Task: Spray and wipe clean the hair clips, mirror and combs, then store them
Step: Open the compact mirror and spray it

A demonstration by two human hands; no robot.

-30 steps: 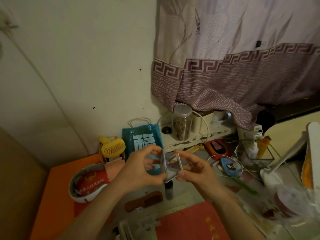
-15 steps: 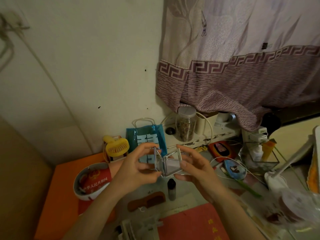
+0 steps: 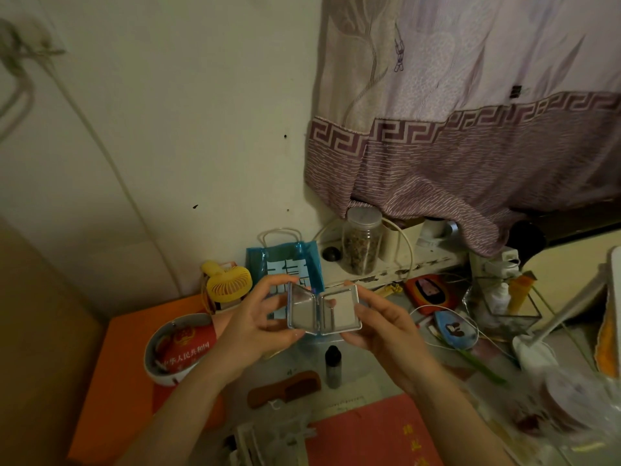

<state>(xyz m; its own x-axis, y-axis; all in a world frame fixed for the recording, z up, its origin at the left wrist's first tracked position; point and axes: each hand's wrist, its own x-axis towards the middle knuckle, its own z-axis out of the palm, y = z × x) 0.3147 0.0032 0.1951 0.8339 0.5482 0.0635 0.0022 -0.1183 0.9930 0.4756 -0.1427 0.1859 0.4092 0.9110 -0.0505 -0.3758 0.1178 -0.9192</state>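
I hold the small square folding mirror with clear plastic frame (image 3: 323,311) opened flat like a book, above the cluttered bench (image 3: 356,385). My left hand (image 3: 255,326) pinches its left leaf, thumb under and fingers on top; my right hand (image 3: 383,326) does the same on the right leaf. Each grip is narrow, on the frame edges. I judge both glass faces now ready for spraying. The small dark-capped spray bottle (image 3: 333,366) stands just below, beside the brown wooden comb (image 3: 285,391). Advice: keep fingertips off the glass, support the hinge, free one hand.
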